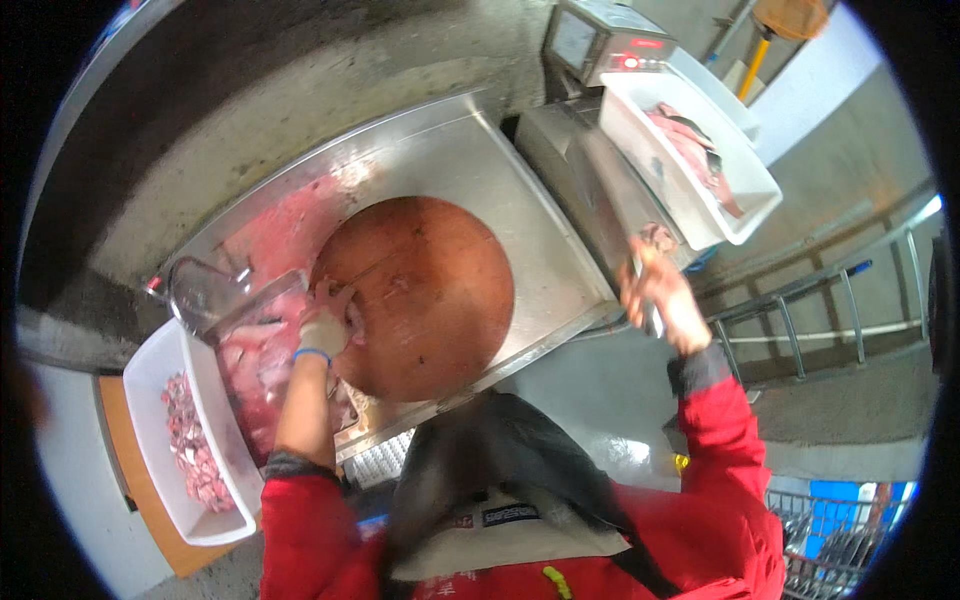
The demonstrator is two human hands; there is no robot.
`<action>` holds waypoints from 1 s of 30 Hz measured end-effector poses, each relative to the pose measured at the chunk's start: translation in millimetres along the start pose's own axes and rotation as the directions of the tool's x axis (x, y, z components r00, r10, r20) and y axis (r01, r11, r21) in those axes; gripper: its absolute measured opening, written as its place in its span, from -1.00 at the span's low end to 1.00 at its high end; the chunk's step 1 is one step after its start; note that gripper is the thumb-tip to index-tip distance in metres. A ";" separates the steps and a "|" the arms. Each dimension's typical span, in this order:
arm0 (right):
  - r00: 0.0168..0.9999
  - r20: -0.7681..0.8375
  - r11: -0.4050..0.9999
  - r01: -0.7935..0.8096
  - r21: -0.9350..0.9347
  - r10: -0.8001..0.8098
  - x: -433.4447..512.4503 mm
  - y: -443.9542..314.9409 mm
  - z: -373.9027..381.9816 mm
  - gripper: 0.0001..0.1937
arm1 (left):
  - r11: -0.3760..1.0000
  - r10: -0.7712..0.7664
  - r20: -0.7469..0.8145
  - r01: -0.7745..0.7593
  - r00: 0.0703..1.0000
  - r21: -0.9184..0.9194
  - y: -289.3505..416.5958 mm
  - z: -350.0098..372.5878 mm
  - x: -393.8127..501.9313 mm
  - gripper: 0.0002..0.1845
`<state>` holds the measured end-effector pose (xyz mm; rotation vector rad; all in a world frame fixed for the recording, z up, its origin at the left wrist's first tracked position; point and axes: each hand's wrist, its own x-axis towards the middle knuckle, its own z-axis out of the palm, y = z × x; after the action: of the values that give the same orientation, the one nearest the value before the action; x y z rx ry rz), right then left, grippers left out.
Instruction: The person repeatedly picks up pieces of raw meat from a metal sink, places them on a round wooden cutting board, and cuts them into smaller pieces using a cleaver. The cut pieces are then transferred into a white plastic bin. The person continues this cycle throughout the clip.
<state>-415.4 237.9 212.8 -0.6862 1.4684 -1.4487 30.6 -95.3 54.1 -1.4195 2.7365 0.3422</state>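
Note:
My left hand (324, 328), in a pale glove with a blue band at the wrist, is over the left edge of a round reddish-brown cutting board (435, 300). A small pinkish piece of fish (355, 324) lies against its fingers; whether they grip it is unclear. Raised off to the right of the board, my right hand (660, 292) is shut on the handle of a large knife (606, 184), whose blade is blurred and points up and away. A lump of pinkish flesh (657, 238) shows just beyond my right fingers; what supports it is unclear.
The board rests on a steel worktable (525, 202) with a raised rim. Pink cut pieces (251, 352) and a faucet (240, 276) are at left, beside a white tub (142, 375) of chunks. At upper right, another white tub (630, 105) of fish stands near a scale display (611, 37).

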 end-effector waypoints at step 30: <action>0.872 0.394 0.189 0.351 -0.917 0.291 -69.9 113.5 95.8 -0.15 | -0.085 -0.606 0.006 -0.057 0.796 -0.995 -98.7 4.3 -189.1 -0.88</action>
<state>-277.5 273.7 131.4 -1.7537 1.8266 0.0307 220.2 2.5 58.2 -2.4991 1.8580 2.7781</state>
